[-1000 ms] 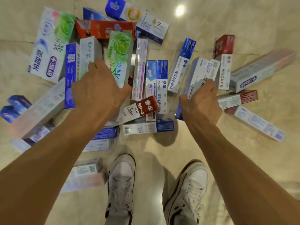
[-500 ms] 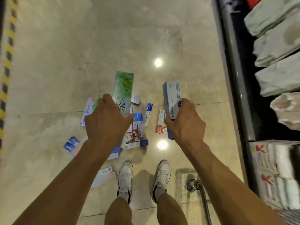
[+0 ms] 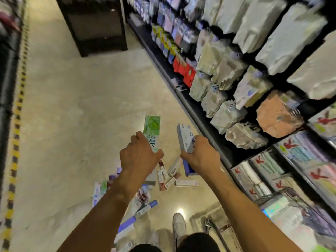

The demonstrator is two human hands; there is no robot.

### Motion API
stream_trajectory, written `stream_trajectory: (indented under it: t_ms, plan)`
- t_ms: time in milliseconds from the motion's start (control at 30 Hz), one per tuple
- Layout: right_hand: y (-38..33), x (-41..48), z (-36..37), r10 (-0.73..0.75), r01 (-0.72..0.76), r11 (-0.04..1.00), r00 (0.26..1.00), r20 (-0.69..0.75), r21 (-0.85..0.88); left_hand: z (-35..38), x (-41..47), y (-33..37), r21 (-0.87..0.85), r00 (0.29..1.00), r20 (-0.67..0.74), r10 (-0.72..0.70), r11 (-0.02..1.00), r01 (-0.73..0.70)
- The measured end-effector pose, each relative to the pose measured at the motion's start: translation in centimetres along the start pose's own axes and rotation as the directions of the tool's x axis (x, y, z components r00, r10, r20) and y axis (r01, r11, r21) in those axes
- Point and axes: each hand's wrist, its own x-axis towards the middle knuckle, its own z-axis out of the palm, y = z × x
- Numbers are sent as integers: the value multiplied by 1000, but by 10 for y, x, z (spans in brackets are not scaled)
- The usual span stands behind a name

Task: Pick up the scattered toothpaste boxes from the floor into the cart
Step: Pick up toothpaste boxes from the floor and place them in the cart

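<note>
Shop aisle, beige floor (image 3: 72,124), packed shelves (image 3: 254,73) on the right. Left hand (image 3: 140,158) grips a green toothpaste box (image 3: 152,129), right hand (image 3: 201,156) clutches a grey-blue box (image 3: 184,138), both up in the air; scattered boxes (image 3: 186,182) lie on the floor below.

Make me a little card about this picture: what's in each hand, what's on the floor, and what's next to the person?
left hand: grips a green toothpaste box, lifted up
right hand: grips a pale grey-blue box, also lifted
floor: more scattered boxes lie below the hands
right side: shop shelves full of packages
cart: only a metal part shows, bottom right
</note>
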Motion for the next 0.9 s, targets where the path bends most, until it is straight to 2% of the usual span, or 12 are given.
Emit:
stream_trajectory:
  t_ms: [267, 433, 567, 667, 900]
  plan:
    - [33, -34, -119, 143, -160, 984, 971, -189, -76, -85, 1, 86, 37, 959, -29, 283, 959, -282]
    - [86, -75, -185, 244, -250, 968, 911, -331, 25, -114, -27, 170, 51, 882, -11, 470, 882, -469]
    - [142, -106, -223, 313, -311, 947, 856, -411, 74, -118, -62, 239, 60, 818, 7, 576, 816, -575]
    - [193, -135, -246, 382, -376, 922, 834, -398, 97, -114, -92, 291, 66, 781, 27, 624, 778, -625]
    - [326, -213, -287, 520, -527, 841, 729, -445, 119, -77, -184, 411, -13, 679, 77, 730, 682, -731]
